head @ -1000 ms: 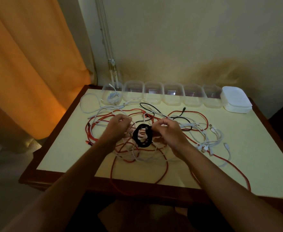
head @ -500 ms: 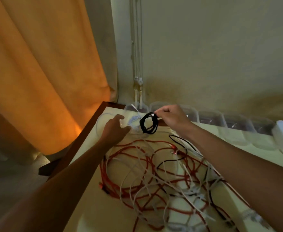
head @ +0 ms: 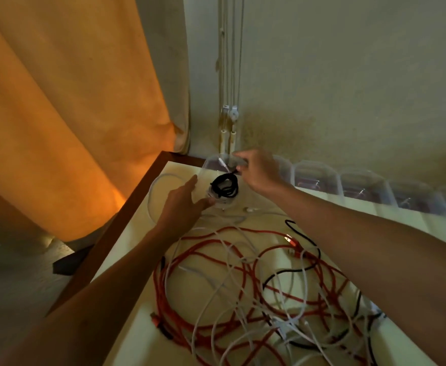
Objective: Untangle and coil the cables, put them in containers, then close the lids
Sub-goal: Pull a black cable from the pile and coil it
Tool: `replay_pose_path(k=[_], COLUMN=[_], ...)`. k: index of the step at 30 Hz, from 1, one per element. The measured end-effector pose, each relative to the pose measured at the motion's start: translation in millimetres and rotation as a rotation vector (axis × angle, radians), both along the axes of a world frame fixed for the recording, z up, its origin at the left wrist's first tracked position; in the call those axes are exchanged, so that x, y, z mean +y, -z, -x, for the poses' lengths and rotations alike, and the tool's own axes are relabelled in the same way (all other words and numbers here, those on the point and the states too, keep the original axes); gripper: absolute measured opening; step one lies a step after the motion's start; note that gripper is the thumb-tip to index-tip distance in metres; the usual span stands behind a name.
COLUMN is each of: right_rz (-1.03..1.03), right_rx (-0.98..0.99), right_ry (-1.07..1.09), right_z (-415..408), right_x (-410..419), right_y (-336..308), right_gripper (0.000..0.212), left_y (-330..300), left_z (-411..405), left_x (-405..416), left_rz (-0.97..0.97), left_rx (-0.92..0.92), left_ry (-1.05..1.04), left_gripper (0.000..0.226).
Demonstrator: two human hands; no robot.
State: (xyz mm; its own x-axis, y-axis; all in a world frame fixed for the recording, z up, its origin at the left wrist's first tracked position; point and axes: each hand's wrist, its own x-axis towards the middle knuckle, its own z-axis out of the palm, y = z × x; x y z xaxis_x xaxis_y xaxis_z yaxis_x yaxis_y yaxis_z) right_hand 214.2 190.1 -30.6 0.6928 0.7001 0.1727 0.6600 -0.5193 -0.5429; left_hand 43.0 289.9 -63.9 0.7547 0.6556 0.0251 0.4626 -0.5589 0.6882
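We see the coiled black cable [head: 225, 185] inside the clear container [head: 211, 165] at the far left corner of the table [head: 137, 339], on top of a white cable there. The right hand [head: 256, 173] pinches the coil's top end with curled fingers. The left hand [head: 185, 204] has straight fingers touching the container's near side. Red, white and black cables [head: 243, 286] lie tangled nearer.

Two bare forearms in view, no sleeves visible. Left hand [head: 183, 204] and right hand [head: 260, 171] bare: no gloves, rings, watch.
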Motion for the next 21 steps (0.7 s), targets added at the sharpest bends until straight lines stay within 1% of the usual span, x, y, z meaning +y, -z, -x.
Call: replay_pose_path(k=[2, 4, 5, 8, 10, 11, 13, 14, 16, 18, 19, 20, 21], right_rz=[-0.039, -0.081, -0.090, -0.046, -0.043, -0.043, 0.042, 0.126, 0.261, 0.302, 0.297, 0.283, 0.270], right_rx=[-0.020, -0.056, -0.070, -0.075, -0.093, -0.085, -0.094, -0.110, -0.188, -0.280, -0.276, -0.255, -0.230], right_ry=[0.002, -0.049, -0.072, -0.071, -0.062, -0.090, -0.228, -0.313, -0.442, -0.499, -0.526, -0.541, -0.548], right_z=[-1.1, 0.1, -0.3, 7.4, 18.5, 23.6, 35.4, 40.4, 50.0, 62.4, 68.4, 76.8, 82.8], right_x=[-14.9, -36.5, -48.8, -96.9, -132.1, -147.9, -176.8, -187.9, -207.2, -223.5, -229.5, -234.6, -237.6], right_y=[-1.6, -1.2, 1.1, 10.5, 14.7, 17.6, 17.0, 16.2, 14.7, 11.4, 10.2, 4.9, 2.0], right_gripper=[0.031, 0.023, 0.023, 0.039, 0.047, 0.049, 0.048, 0.047, 0.041, 0.035, 0.032, 0.028, 0.024], left_y=[0.9, 0.3, 0.0, -0.3, -0.8, -0.9, -2.9, -4.5, -10.4, -19.3, -22.8, -27.6, -31.2], left_z=[-0.7, -0.8, -0.8, 5.3, 13.8, 18.3, 29.0, 34.9, 46.7, 58.1, 62.1, 66.0, 68.6], left_x=[-0.7, -3.7, -6.1, -18.3, -33.5, -41.6, -61.3, -71.1, -90.5, -108.8, -116.8, -126.0, -135.9], left_rz=[-0.008, -0.014, -0.021, -0.061, -0.087, -0.105, -0.173, -0.222, -0.365, -0.527, -0.592, -0.625, -0.614], left_rx=[0.007, 0.008, 0.000, -0.094, -0.176, -0.197, -0.211, -0.217, -0.246, -0.294, -0.310, -0.307, -0.275], left_ry=[-0.008, -0.021, -0.036, -0.114, -0.131, -0.115, -0.037, 0.015, 0.119, 0.233, 0.298, 0.364, 0.438], left_gripper=[0.077, 0.076, 0.076, 0.074, 0.060, 0.053, 0.040, 0.035, 0.026, 0.017, 0.013, 0.015, 0.021])
